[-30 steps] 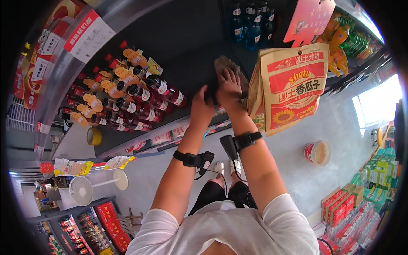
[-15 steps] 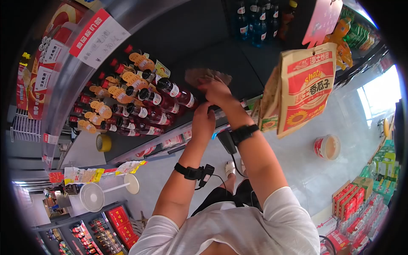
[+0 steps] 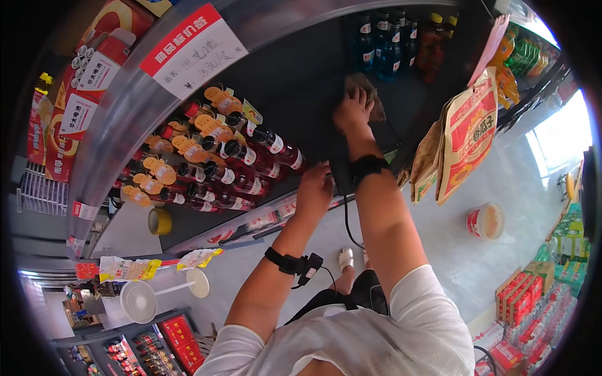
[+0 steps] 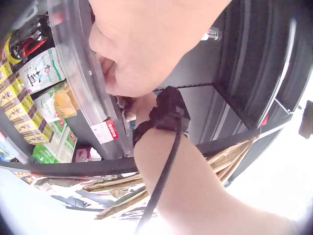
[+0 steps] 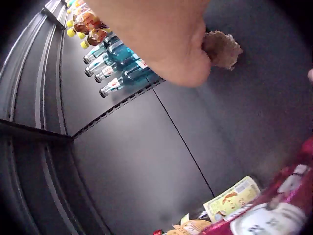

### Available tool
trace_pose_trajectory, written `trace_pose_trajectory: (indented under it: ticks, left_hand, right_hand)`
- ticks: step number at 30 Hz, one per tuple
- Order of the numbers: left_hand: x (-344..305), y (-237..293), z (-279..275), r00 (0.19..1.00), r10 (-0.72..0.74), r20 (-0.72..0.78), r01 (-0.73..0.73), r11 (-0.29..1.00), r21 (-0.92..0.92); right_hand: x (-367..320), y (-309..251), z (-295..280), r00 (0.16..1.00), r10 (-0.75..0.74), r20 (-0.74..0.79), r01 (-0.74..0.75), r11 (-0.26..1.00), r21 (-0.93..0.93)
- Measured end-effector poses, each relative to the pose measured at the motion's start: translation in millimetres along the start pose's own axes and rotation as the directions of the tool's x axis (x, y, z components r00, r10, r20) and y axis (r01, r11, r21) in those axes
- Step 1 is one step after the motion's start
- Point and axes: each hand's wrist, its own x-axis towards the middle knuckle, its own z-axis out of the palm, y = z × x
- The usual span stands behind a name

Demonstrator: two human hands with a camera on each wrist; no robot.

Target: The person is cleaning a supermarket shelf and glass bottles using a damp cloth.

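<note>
My right hand [image 3: 353,113] holds a crumpled brown cloth [image 3: 375,104] against the dark shelf [image 3: 295,69], fingers bent over it. In the right wrist view, a frayed part of the cloth [image 5: 224,50] sticks out beside the hand. My left hand [image 3: 315,191] is at the shelf's front edge, beside the dark red bottles [image 3: 276,147], its fingers loosely bent and holding nothing. In the left wrist view, that hand [image 4: 142,49] hangs over the clear front lip of the shelf, with a price tag [image 4: 104,131] below it.
Blue bottles [image 3: 389,53] and orange drink bottles [image 3: 433,47] stand at the back right of the shelf. Paper bags of sunflower seeds [image 3: 467,138] hang at the right. A large price card [image 3: 194,53] is at upper left. On the floor stands a bucket [image 3: 485,221].
The right hand swept the cloth left towards the red bottles, then back right and deeper into the shelf. The left hand stayed near the front edge. The head view shifted.
</note>
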Motion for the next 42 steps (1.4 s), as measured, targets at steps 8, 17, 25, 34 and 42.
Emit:
trace_pose_trajectory:
  ticks: [8,17,25,34,42]
  left_hand:
    - [3,11,-11,0.991,-0.107,0.080,0.102,0.992,0.070]
    - [4,9,-12,0.992,-0.072,0.105,0.061,0.993,0.099]
    - [0,-1,-3,0.999,0.038,-0.003,-0.038,0.999,0.027]
    - [-1,7,-9,0.998,-0.061,0.002,0.061,0.997,0.039]
    - [-36,40,-14,0.999,-0.040,-0.012,0.038,0.991,-0.125]
  right_hand:
    - [8,-71,-15,0.808,-0.491,0.327,0.548,0.829,-0.109]
    - [22,-57,24,0.836,-0.467,0.288,0.495,0.869,-0.028]
    - [-26,-9,-5,0.996,0.044,-0.078,-0.058,0.981,-0.185]
    - [-132,34,-16,0.922,-0.355,-0.158,0.363,0.931,0.030]
    - [-215,32,-97,0.816,-0.454,-0.357,0.576,0.680,0.453]
